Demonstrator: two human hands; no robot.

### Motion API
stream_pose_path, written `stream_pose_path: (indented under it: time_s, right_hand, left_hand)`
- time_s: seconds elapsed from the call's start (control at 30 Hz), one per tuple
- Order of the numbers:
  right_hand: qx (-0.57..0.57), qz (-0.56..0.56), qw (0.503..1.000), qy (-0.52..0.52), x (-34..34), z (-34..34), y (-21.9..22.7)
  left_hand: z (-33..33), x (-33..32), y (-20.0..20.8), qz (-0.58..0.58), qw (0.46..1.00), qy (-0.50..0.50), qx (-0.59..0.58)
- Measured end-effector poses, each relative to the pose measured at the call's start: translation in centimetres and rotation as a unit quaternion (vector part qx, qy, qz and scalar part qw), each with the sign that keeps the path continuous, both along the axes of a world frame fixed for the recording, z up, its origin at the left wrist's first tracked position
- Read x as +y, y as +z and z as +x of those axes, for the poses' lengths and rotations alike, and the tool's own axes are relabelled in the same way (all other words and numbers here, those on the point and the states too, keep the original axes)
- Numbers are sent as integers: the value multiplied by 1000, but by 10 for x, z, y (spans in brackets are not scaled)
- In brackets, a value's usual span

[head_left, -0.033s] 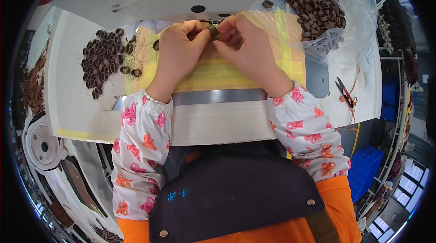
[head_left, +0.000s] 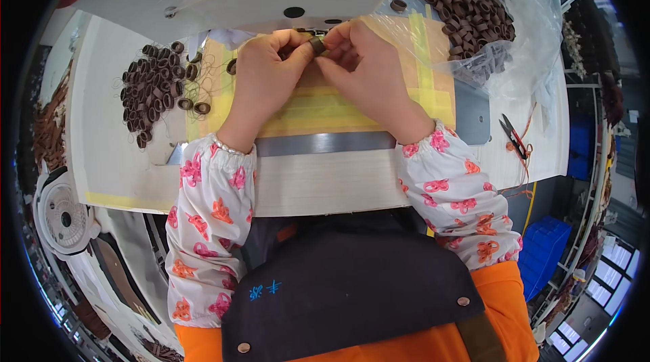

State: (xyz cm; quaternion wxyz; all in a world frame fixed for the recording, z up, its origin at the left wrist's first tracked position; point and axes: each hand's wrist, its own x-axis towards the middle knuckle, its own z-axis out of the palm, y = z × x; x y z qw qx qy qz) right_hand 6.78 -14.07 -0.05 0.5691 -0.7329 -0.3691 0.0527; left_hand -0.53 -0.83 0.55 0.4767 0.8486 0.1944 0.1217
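Close to the sewing machine, my left hand (head_left: 265, 76) pinches a small brown strap ring (head_left: 316, 45) between thumb and fingers. My right hand (head_left: 371, 72) is at the ring's right side, its fingers curled in and the thumb lower down. Whatever lies between the right fingertips is too small or hidden to make out. Both hands are over a yellow-taped board (head_left: 318, 113) on the table. Left of them lies a heap of dark brown rings (head_left: 152, 88) with loose thread ends. More brown rings (head_left: 467, 20) fill a clear plastic bag at the far right.
A pale sewing machine body (head_left: 244, 0) spans the far side, just beyond my fingers. Black-handled scissors (head_left: 514, 137) with orange cord lie at the table's right. The clear bag (head_left: 525, 37) sprawls over the far right corner. A white fan (head_left: 64, 216) stands left, a blue crate (head_left: 545, 247) right.
My right hand and forearm have shifted very slightly left. The left hand keeps its pinch on the ring.
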Motion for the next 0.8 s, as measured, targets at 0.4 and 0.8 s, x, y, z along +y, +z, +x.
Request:
stream_pose_path:
  time_s: [0.4, 0.8]
  right_hand:
    - [-89, -64, 994, -8, -1, 8, -6]
    - [-194, -54, 978, -47, 4, 22, -12]
  left_hand:
    - [-1, 0, -12, 65, 990, -16, -124]
    - [9, 0, -9, 34, 998, 37, -37]
